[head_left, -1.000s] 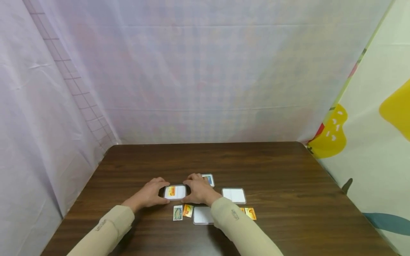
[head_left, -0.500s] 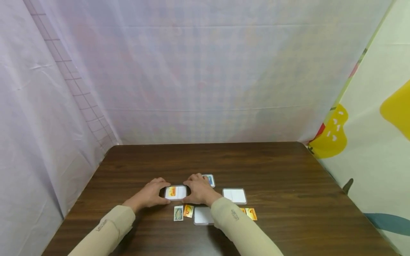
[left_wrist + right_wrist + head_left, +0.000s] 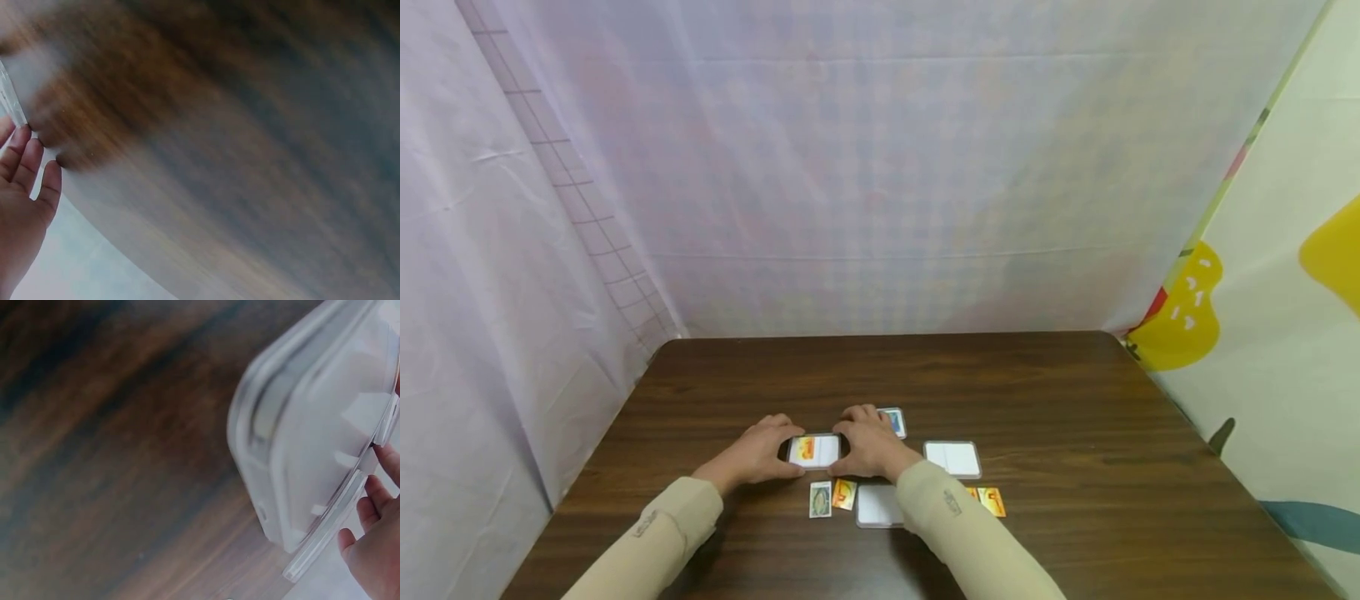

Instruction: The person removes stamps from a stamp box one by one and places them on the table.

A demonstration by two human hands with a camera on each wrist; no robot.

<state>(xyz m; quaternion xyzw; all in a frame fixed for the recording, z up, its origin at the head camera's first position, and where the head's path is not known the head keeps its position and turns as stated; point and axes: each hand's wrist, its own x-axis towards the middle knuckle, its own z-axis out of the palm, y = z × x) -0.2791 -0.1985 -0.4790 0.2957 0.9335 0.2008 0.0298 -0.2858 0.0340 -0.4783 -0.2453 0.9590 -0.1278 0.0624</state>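
A flat clear plastic case (image 3: 824,451) with a white insert and an orange stamp-like picture lies in front of me in the head view. My left hand (image 3: 758,454) pinches its left end, with the thumb at the near corner and a finger at the far one. At the right end, my right hand (image 3: 871,443) grips it the same way. Left fingertips (image 3: 34,147) touch a clear edge in the left wrist view. In the right wrist view, the right hand (image 3: 378,550) is beside a clear case edge, behind a larger, blurred clear case (image 3: 337,444).
Just nearer lie a green stamp-like piece (image 3: 820,499) and an orange one (image 3: 844,494). One white-backed case (image 3: 878,507) is partly under the right forearm; another (image 3: 952,458) lies right. A blue-pictured case (image 3: 894,422) sits beyond the right hand, orange pieces (image 3: 992,502) at right.
The whole scene shifts slightly to the right in the head view. Both hands keep their places at the ends of the case.
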